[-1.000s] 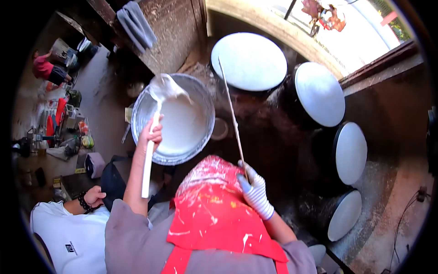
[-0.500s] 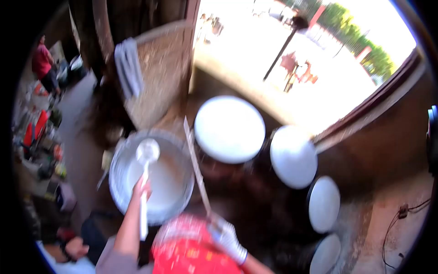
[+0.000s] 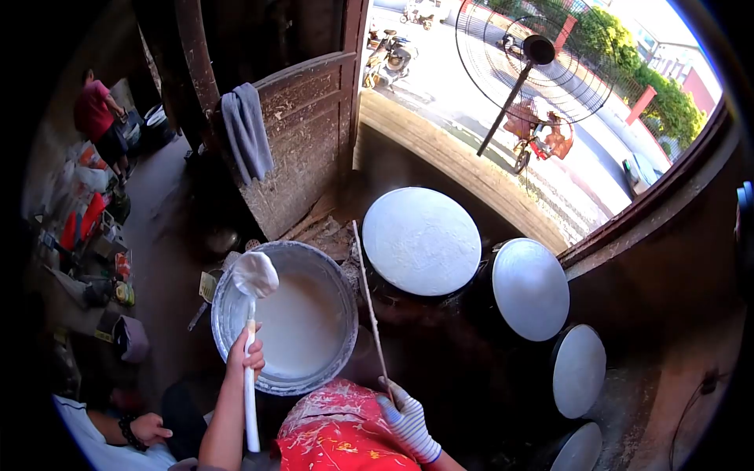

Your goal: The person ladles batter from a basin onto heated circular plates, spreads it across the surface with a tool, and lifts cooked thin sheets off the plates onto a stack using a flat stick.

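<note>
My left hand (image 3: 245,357), bare, is closed around the long pale handle of a ladle (image 3: 256,275). Its bowl, coated in white, is above the far left part of a large round tub (image 3: 351,345). Inside the tub lies a pale, milky liquid (image 3: 298,326). A striped work glove covers my right hand (image 3: 407,420), whose fingers grip the lower end of a long thin stick (image 3: 366,294). The stick points up and away, between the tub and a round white-topped disc (image 3: 422,242). A red apron (image 3: 345,424) with white smears is below my hands.
Further white-topped discs (image 3: 531,289) curve along the right side. A wooden door with a grey towel (image 3: 247,133) and a standing fan (image 3: 538,50) are at the back. Another person's hand (image 3: 149,429) shows at lower left; a person in red (image 3: 94,114) stands farther off.
The view has shifted and sharpened, so the tub and discs appear lower and farther right. The ladle's bowl now shows its side, still above the tub. Both hands keep their holds.
</note>
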`<act>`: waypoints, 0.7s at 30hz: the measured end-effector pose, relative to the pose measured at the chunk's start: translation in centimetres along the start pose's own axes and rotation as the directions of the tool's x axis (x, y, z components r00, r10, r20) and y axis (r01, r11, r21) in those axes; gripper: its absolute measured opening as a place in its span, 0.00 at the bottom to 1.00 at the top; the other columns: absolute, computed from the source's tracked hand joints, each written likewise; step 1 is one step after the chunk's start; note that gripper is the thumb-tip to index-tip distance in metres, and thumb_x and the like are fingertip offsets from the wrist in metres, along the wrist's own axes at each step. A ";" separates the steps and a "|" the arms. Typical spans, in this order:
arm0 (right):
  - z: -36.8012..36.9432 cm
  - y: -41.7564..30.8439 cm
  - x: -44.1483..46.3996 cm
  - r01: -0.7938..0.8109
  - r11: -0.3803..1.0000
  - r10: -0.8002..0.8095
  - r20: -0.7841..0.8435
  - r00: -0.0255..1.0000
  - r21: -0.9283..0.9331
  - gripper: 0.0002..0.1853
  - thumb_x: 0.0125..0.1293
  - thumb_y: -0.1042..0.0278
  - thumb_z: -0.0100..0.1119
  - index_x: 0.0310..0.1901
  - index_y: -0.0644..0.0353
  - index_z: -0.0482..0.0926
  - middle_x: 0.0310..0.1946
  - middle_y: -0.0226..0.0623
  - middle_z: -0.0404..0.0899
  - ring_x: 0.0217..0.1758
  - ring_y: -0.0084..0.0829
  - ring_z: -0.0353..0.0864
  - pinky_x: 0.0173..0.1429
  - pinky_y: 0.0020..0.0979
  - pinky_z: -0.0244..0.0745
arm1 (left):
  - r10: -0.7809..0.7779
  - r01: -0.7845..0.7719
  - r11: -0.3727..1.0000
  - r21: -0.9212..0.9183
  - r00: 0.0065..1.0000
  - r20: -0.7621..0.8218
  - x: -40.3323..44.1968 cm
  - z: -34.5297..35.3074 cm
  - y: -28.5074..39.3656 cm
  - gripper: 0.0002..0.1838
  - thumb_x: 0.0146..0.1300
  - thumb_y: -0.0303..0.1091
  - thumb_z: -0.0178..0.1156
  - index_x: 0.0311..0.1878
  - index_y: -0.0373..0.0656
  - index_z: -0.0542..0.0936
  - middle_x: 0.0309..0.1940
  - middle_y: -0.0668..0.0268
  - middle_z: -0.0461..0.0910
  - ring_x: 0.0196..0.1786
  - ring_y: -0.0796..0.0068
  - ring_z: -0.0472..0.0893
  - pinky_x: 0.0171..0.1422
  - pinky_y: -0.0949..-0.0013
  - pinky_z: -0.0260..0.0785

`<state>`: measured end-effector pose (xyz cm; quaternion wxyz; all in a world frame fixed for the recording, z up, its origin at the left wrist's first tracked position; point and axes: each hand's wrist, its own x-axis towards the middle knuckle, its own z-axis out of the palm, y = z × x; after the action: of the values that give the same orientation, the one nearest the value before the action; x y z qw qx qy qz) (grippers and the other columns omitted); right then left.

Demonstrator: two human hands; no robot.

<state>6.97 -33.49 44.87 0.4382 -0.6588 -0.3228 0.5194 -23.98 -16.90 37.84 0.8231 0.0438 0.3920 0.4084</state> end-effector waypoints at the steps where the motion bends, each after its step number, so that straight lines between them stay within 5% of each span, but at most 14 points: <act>1: -0.2 0.5 0.6 0.021 1.000 -0.021 -0.014 1.000 -0.016 0.23 0.62 0.65 0.56 0.56 0.66 0.69 0.46 0.40 0.78 0.48 0.21 0.75 0.53 0.23 0.68 | 0.053 -0.052 0.999 0.016 0.998 -0.020 -1.1 0.6 -0.6 0.14 0.69 0.46 0.43 0.50 0.51 0.69 0.15 0.75 0.60 0.07 0.87 0.56 0.11 0.80 0.49; 4: -0.2 0.5 1.2 0.100 0.992 -0.104 -0.044 0.994 -0.079 0.22 0.62 0.66 0.56 0.56 0.66 0.70 0.43 0.39 0.78 0.45 0.21 0.75 0.51 0.22 0.69 | -0.040 0.025 0.992 -0.122 0.992 -0.123 2.4 -4.8 -2.5 0.15 0.69 0.47 0.43 0.51 0.50 0.68 0.16 0.75 0.61 0.08 0.87 0.56 0.11 0.81 0.49; 7: 0.2 1.2 0.9 -0.011 1.000 0.011 0.032 0.999 0.001 0.24 0.62 0.63 0.56 0.57 0.68 0.68 0.39 0.35 0.77 0.41 0.18 0.70 0.49 0.20 0.67 | -0.081 0.048 0.972 -0.229 0.987 -0.136 3.4 -6.3 -3.4 0.16 0.69 0.46 0.43 0.52 0.47 0.68 0.16 0.75 0.60 0.08 0.89 0.56 0.11 0.83 0.49; 11: 0.7 2.5 -0.1 -0.027 0.999 0.027 0.007 1.000 0.025 0.25 0.62 0.61 0.56 0.57 0.68 0.67 0.45 0.39 0.77 0.47 0.22 0.73 0.54 0.23 0.66 | 0.017 -0.019 0.992 -0.128 1.000 -0.017 0.1 -1.8 -1.7 0.16 0.70 0.43 0.41 0.53 0.43 0.67 0.16 0.75 0.59 0.09 0.90 0.57 0.11 0.85 0.50; 14: 1.1 3.8 -0.7 0.013 0.995 -0.012 -0.015 1.000 0.098 0.25 0.63 0.61 0.56 0.58 0.67 0.67 0.48 0.40 0.75 0.51 0.24 0.72 0.56 0.24 0.65 | -0.060 0.073 0.977 -0.201 0.996 0.066 1.0 -3.2 -0.7 0.17 0.71 0.43 0.39 0.54 0.43 0.66 0.17 0.74 0.59 0.09 0.88 0.56 0.12 0.82 0.51; 21: -1.0 3.1 -2.8 -0.008 0.996 0.019 -0.120 0.993 0.092 0.23 0.65 0.63 0.52 0.58 0.67 0.66 0.47 0.40 0.76 0.50 0.25 0.73 0.56 0.23 0.66 | -0.142 0.136 0.971 -0.197 0.990 -0.014 1.0 0.2 -3.2 0.18 0.71 0.45 0.37 0.54 0.44 0.66 0.16 0.74 0.60 0.08 0.89 0.57 0.09 0.83 0.51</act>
<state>7.19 -37.46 43.20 0.4829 -0.6704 -0.2671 0.4960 -21.43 -18.21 36.10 0.8444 -0.0707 0.3636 0.3869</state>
